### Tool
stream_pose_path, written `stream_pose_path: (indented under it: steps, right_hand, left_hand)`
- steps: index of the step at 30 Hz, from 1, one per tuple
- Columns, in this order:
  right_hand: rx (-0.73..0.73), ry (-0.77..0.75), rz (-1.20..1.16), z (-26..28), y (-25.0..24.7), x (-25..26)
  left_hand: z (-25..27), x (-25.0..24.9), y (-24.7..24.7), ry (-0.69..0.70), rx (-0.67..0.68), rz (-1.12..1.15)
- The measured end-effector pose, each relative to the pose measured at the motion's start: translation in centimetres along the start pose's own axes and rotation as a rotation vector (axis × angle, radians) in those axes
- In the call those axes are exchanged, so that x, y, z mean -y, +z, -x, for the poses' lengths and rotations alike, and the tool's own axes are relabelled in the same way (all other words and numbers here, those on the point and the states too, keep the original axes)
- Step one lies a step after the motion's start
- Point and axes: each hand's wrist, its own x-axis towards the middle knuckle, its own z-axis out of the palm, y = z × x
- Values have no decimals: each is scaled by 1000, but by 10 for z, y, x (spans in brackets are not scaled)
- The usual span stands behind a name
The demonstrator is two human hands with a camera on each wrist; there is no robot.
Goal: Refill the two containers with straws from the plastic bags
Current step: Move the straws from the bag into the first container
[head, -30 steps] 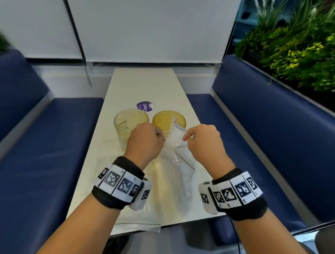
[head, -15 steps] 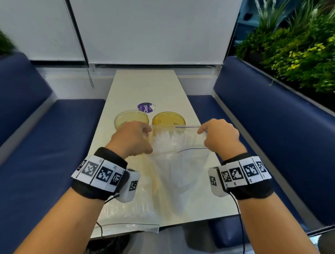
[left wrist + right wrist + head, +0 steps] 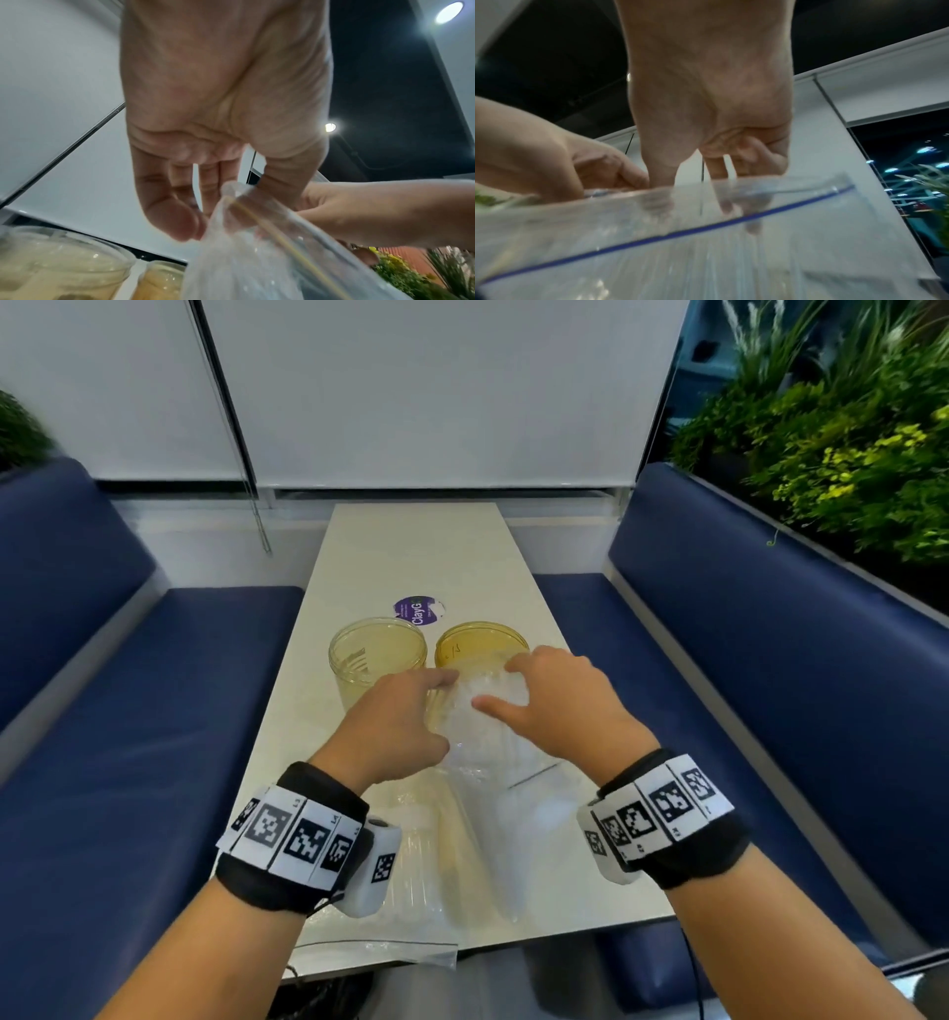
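Two yellowish clear containers stand side by side on the table, the left container [image 3: 377, 654] [image 3: 59, 268] and the right container [image 3: 480, 642] [image 3: 162, 280]. Just in front of them an open zip bag of clear straws [image 3: 488, 762] [image 3: 257, 263] [image 3: 706, 253] stands tilted. My left hand [image 3: 444, 711] [image 3: 226, 211] pinches the bag's left rim between thumb and fingers. My right hand [image 3: 495, 685] [image 3: 698, 199] reaches into the bag's mouth with thumb and fingers spread over the straw tops. Its fingertips show blurred through the plastic.
A second zip bag of straws [image 3: 405, 880] lies flat on the white table [image 3: 421, 546] near its front edge, under my left wrist. A purple round sticker [image 3: 417, 611] lies behind the containers. Blue benches [image 3: 154, 690] flank the table, and plants [image 3: 847, 454] stand at the right.
Both hands held the bag's mouth stretched wide. The right hand has since let go of the rim and moved left into the mouth, and the left hand has shifted right with its rim.
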Motion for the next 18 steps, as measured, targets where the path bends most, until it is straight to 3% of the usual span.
stream_pose_path:
  steps: [3, 10, 18]
  right_hand:
    - [53, 26, 70, -10, 17, 6]
    - [22, -129, 51, -13, 39, 14]
    - [-165, -280, -135, -14, 1, 27]
  left_hand:
    - [2, 4, 7, 48, -26, 82]
    - [5, 16, 21, 33, -170, 268]
    - [7, 4, 40, 6, -289, 216]
